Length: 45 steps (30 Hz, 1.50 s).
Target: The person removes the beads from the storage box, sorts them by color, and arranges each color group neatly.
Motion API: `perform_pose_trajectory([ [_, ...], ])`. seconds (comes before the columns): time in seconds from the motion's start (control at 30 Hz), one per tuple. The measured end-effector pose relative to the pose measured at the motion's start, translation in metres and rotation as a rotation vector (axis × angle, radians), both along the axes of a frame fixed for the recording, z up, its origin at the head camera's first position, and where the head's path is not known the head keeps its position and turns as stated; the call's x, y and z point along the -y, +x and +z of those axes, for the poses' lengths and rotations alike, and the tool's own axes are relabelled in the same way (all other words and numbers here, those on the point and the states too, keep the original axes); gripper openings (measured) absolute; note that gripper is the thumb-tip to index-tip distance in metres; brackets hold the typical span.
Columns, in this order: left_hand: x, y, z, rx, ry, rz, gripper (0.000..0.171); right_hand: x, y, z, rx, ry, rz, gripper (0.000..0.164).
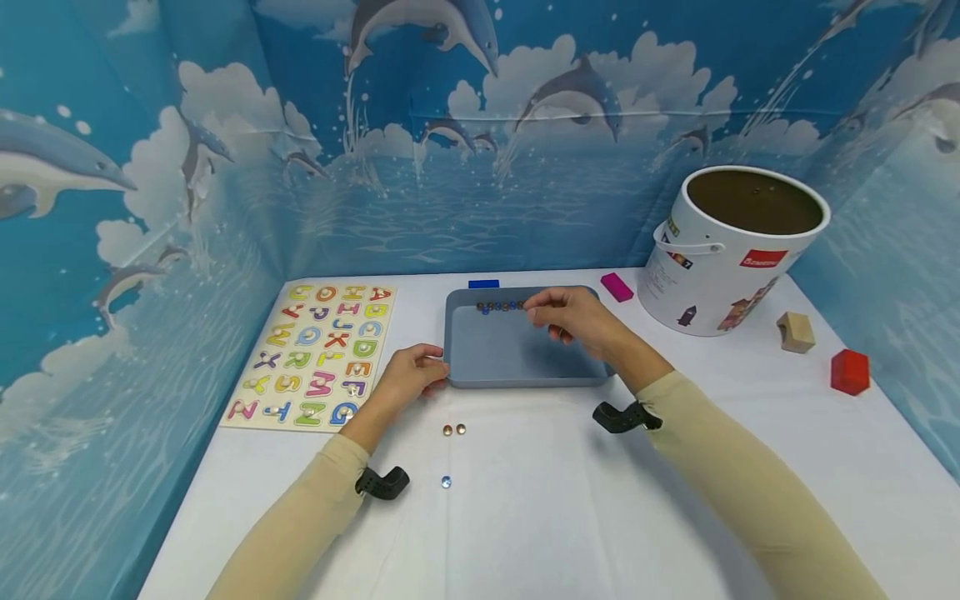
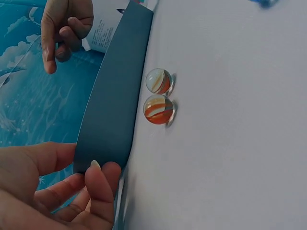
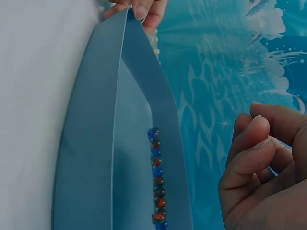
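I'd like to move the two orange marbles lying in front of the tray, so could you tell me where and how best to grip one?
Take the nearer orange marble from above, fingertips pinching its left and right sides. It is round and lies free on the white table, but its twin sits close behind it, beside the blue tray's wall.

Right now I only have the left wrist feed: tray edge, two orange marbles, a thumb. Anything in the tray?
Observer: Yes. A row of marbles lies along the far wall of the tray, blue and red ones.
Operator: Where's the other hand?
Observer: The right hand hovers over the tray's far right side, fingers curled, by the end of that row.
Operator: Any more loose marbles?
Observer: One blue marble sits alone on the table, nearer the person than your orange pair.
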<state>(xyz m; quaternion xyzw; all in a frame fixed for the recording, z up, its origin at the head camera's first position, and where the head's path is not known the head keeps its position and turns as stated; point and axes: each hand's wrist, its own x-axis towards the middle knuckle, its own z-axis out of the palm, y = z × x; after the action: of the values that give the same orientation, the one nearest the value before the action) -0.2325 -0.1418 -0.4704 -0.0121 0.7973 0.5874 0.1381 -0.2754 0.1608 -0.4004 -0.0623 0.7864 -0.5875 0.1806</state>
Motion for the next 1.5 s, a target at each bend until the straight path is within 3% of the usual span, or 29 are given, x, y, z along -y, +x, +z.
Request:
perform_pose_trajectory([
  [0.33,-0.001,-0.001,0.002,0.042,0.061,0.107,0.034,0.011,-0.028,-0.017,0.026,0.078,0.0,0.038],
  [0.47,-0.003,-0.001,0.0,0.052,0.077,0.11,0.033,0.02,-0.039,-0.017,0.04,0.115,0.01,0.035],
  [0.67,-0.005,-0.002,-0.002,0.055,0.093,0.137,0.03,0.039,-0.06,-0.017,-0.021,0.195,0.044,0.028],
  [0.83,-0.008,-0.001,-0.003,0.06,0.099,0.146,0.029,0.053,-0.075,-0.027,-0.057,0.277,0.08,0.026],
  [1.07,-0.011,-0.001,-0.001,0.066,0.067,0.149,0.027,0.069,-0.083,-0.039,-0.111,0.381,0.086,0.02],
  [1.5,-0.01,-0.004,0.003,0.05,0.047,0.147,0.025,0.081,-0.085,-0.039,-0.116,0.529,0.103,0.012],
])
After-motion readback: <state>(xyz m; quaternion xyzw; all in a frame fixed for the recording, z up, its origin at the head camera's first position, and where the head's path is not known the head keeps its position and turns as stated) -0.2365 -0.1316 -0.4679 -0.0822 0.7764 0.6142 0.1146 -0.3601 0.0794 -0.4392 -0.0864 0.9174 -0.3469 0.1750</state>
